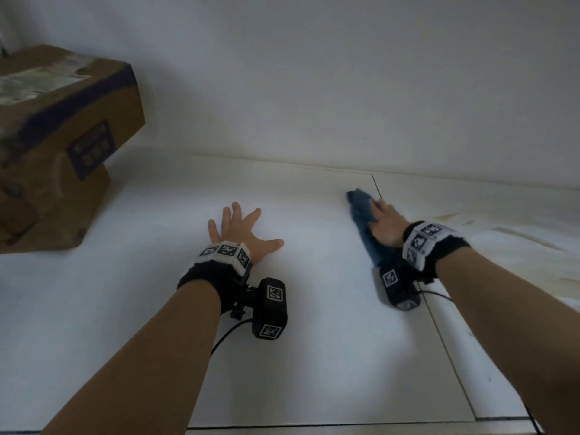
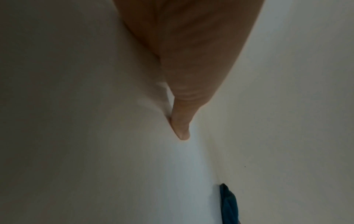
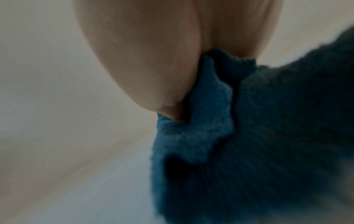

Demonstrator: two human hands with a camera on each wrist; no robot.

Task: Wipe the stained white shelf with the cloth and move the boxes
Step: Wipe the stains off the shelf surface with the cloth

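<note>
On the white shelf (image 1: 314,277), the right hand (image 1: 384,227) presses flat a bunched blue cloth (image 1: 364,215)

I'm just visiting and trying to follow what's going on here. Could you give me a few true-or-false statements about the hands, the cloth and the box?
1. The right hand presses a blue cloth on the white shelf. True.
2. The left hand grips the cardboard box. False: it lies flat on the shelf with fingers spread, apart from the box.
3. The box sits at the shelf's far left. True.
4. The yellowish stains lie left of the cloth. False: they are on its right.
</note>
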